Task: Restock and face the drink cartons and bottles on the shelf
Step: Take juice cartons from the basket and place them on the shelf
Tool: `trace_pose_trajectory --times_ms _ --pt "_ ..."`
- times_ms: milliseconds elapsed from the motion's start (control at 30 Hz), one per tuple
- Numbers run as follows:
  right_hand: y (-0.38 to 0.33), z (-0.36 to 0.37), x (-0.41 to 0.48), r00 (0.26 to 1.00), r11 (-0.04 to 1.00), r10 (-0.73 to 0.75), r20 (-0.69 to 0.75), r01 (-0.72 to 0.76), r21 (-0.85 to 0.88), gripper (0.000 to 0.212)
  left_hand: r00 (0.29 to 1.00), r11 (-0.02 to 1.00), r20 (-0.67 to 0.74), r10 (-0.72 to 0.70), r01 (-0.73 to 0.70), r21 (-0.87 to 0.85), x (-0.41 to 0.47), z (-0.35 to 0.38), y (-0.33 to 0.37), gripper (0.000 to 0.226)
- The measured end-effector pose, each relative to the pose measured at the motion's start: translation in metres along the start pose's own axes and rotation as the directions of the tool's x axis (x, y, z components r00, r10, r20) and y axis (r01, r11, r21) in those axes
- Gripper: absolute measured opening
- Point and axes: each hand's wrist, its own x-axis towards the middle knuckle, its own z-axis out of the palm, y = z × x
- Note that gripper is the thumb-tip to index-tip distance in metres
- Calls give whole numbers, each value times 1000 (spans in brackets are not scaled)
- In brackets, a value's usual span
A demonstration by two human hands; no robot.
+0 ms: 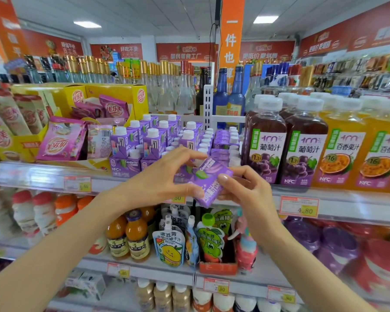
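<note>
Both of my hands hold one small purple drink carton (208, 182), tilted, in front of the upper shelf's edge (43, 176). My left hand (164, 179) grips its left side with thumb below and fingers over the top near the white cap. My right hand (245, 188) pinches its right edge. Behind it stand several matching purple cartons with white caps (142, 143), stacked in two layers. To their right stand grape juice bottles (266, 140) and orange passion fruit juice bottles (342, 145).
Yellow display boxes with pink sachets (63, 140) fill the shelf's left part. Glass bottles (167, 86) line the back. The shelf below holds yoghurt bottles (32, 212), orange juice bottles (135, 235) and spouted pouches (169, 246). Price tags (298, 207) hang on the rails.
</note>
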Motion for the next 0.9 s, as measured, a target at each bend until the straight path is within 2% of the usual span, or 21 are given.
trace_pose_trajectory --times_ms 133,300,367,533,633,800,900 --pt "-3 5 -3 976 930 199 92 -217 295 29 990 996 -106 91 -89 19 -9 9 -6 85" --pt "-7 10 -5 928 828 320 191 -372 421 48 968 989 -246 49 -81 -123 -14 8 2 69" --pt "-8 13 -6 922 808 334 198 -388 443 56 961 994 -274 39 -66 -89 -15 11 5 70" --pt "-7 16 -8 931 786 322 173 -365 499 53 895 966 -421 146 -37 257 -16 21 5 68" --pt "-9 16 -8 942 796 299 156 -336 504 54 843 949 -513 160 10 314 -16 22 8 66" --pt "-11 15 -11 951 836 280 127 -307 455 65 833 917 -507 223 -3 399 -18 18 6 57" --pt "-14 12 -13 946 842 284 158 -325 430 60 860 894 -451 240 -15 447 -18 16 1 58"
